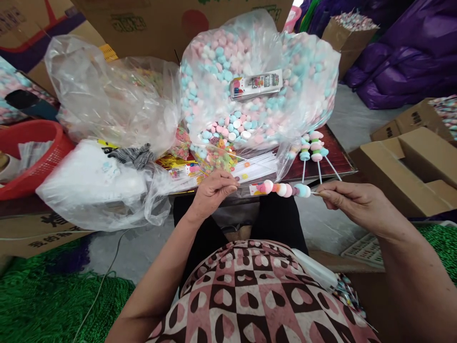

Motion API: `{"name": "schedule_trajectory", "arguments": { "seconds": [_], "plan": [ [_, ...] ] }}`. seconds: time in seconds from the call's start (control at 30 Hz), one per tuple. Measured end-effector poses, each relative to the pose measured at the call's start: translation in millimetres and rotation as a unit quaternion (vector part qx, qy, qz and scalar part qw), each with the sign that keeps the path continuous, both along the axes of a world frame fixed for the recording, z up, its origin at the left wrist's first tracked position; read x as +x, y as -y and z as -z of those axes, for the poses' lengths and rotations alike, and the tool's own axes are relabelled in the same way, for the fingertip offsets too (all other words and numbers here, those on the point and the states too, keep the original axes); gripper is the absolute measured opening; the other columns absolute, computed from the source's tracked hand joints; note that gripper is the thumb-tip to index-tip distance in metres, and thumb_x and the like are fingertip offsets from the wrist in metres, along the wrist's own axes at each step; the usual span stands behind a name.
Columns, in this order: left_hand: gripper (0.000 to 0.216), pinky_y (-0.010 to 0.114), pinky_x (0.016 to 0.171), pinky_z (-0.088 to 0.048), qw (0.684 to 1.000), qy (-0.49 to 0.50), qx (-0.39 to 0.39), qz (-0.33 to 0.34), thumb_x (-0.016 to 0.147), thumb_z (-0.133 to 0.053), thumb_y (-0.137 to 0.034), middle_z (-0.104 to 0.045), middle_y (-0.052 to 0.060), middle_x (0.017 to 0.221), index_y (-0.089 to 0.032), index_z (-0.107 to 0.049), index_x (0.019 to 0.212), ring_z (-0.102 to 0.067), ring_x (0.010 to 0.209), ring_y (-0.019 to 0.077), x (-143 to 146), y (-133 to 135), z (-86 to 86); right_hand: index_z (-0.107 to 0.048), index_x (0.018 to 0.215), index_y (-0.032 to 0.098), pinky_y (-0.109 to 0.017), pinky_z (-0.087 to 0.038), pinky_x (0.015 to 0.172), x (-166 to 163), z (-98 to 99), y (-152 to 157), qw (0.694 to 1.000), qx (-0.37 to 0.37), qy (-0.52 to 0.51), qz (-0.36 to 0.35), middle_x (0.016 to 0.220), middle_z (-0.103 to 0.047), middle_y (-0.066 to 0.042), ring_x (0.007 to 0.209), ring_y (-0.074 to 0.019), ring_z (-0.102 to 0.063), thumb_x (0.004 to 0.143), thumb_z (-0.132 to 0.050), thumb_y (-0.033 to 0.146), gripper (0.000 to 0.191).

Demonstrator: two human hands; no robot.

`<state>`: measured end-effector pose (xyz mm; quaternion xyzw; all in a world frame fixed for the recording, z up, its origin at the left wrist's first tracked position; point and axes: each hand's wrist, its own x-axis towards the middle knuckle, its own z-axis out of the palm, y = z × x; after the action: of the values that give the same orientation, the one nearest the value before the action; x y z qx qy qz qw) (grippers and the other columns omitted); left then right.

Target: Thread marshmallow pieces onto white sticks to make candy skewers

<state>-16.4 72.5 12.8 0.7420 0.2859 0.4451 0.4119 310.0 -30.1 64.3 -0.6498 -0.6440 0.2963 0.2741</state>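
Observation:
A candy skewer (287, 190) of pink, white, orange and blue pieces stretches level between my two hands. My right hand (357, 202) pinches its white stick. Around the far end of the candies lies a clear printed wrapper (255, 189), and my left hand (213, 191) pinches that wrapper's end. How far the clear film reaches along the candies is hard to see. Behind my right hand, finished-looking candy skewers (316, 145) lie with their sticks over the table edge. White sticks (259, 166) lie beyond my left hand, with gummy rings (219, 155) close by.
A big clear bag of pastel candies (214, 81) fills the table's middle, a stack of printed wrappers (256, 85) on top. To the left are more plastic bags (114, 100) and a red basket (39, 133). An opened cardboard box (410, 166) stands on the right.

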Motion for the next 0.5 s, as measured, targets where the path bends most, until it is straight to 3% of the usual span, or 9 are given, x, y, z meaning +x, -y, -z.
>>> {"name": "schedule_trajectory", "arguments": {
  "seconds": [0.5],
  "plan": [
    [0.014,0.034,0.078,-0.045,0.988,-0.096,0.12,-0.018,0.085,-0.065,-0.033,-0.067,0.006,0.084,-0.025,-0.076,0.085,-0.062,0.082,0.0181,8,1,-4.7,-0.07,0.079,0.018,-0.027,-0.044,0.059,-19,17.2,-3,0.999,-0.029,-0.035,-0.018,0.069,-0.066,-0.004,0.063,-0.0158,-0.058,0.08,-0.06,0.063,0.046]
  ]
}}
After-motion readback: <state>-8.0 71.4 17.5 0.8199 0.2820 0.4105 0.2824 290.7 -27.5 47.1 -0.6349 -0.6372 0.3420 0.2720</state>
